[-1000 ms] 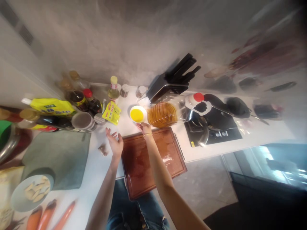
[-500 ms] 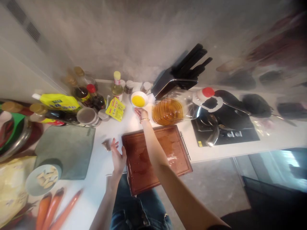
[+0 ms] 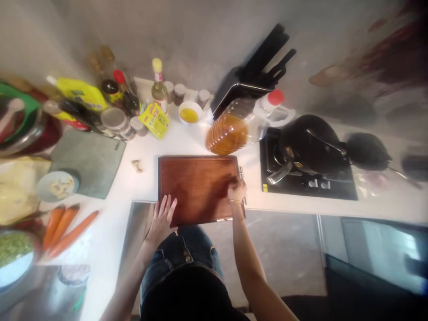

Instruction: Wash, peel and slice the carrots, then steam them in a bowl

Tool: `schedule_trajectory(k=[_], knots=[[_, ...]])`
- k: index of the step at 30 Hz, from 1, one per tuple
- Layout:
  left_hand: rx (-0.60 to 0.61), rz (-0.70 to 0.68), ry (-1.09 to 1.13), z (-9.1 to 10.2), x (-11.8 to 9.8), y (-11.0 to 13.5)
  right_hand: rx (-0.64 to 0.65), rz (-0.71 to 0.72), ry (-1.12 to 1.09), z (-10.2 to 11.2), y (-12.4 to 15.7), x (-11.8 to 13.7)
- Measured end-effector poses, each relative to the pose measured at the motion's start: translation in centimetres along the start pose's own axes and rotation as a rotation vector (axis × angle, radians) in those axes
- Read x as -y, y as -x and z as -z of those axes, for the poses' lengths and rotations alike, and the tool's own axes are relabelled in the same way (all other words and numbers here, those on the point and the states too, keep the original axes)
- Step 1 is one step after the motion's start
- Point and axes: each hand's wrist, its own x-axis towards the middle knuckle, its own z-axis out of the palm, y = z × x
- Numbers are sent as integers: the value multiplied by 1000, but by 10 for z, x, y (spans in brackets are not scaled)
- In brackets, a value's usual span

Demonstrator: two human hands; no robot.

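Head view: right hand (image 3: 237,191), by the bowl of yellow liquid (image 3: 199,111) half a second ago, now curled at right end of wooden cutting board (image 3: 190,178); can't tell if gripping. Left hand (image 3: 162,218) spread at near-left corner. Board lies nearside of oil jug (image 3: 227,133).

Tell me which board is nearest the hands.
The reddish-brown board, with the left hand at its near left corner and the right hand at its right edge; the grey-green board lies farther left.
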Motion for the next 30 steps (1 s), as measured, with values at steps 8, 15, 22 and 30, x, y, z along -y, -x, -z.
schedule_trajectory(k=[8,15,22,30], knots=[[26,49,70,-10,-17,6,196,65,405,28,3,-56],[-226,243,472,-10,4,9,250,118,450,28,15,-50],[-357,394,577,-10,1,7,245,425,483,0,55,-36],[-581,454,566,-50,-43,64,293,495,144,-47,98,44]])
